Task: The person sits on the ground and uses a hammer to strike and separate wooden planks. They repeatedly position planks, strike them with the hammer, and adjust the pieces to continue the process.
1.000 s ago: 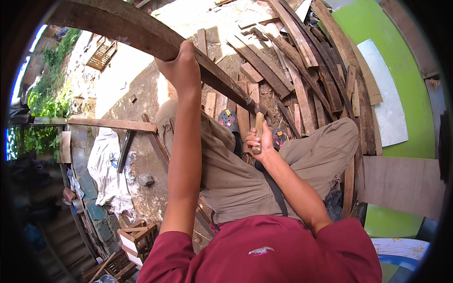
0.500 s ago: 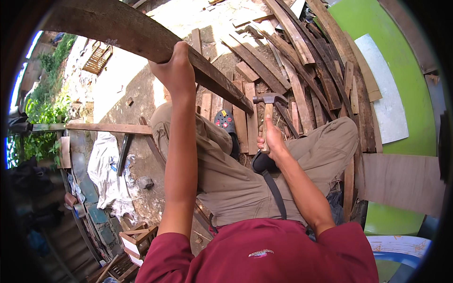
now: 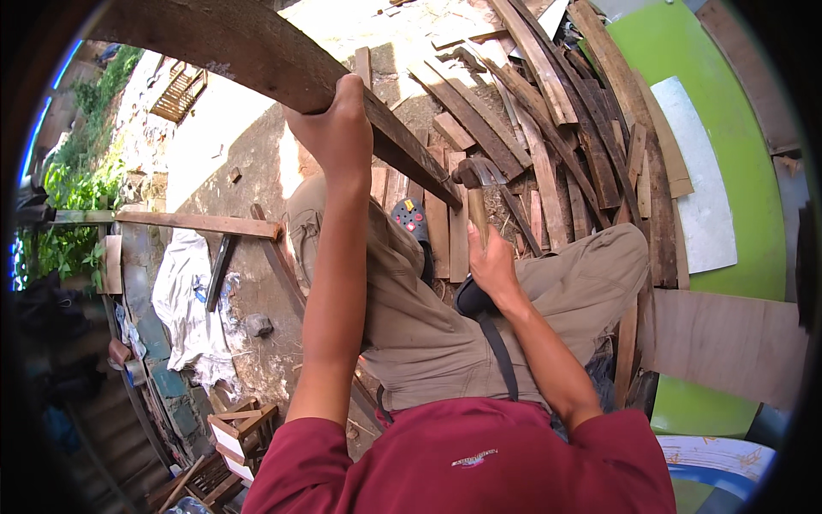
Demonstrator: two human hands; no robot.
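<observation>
- Outdoor ground (image 3: 248, 184), dusty and part sunlit, spreads beneath a seated or squatting person in brown trousers (image 3: 419, 317) and a maroon shirt (image 3: 462, 450).
- Left hand (image 3: 334, 122): clamped on a thick wooden beam (image 3: 231, 64), which slants from the upper left of the view down to the middle; its fingertips are hidden from sight.
- Right hand (image 3: 493, 261): closed around the light wooden handle of a hammer (image 3: 478, 210), thumb lying along the handle.
- Hammer position: its dark head is up, away from the body, just beside the beam's lower end; whether the two touch, I cannot tell.
- Beam position: its lower end is over some short boards (image 3: 437, 227), near a dark clog (image 3: 410, 218) worn on the left foot; contact with the boards is unclear.
- To the right: a heap of loose planks (image 3: 548, 116), then a green panel (image 3: 758, 184) with a pale sheet (image 3: 695, 176) against it and a plywood piece (image 3: 728, 343) lower down.
- To the left: a wooden bar (image 3: 201, 224) runs level above a crumpled white cloth (image 3: 184, 300), with a grey stone (image 3: 258, 325) near the cloth.
- Farther off: leafy plants (image 3: 77, 188) and a slatted crate (image 3: 178, 94).
</observation>
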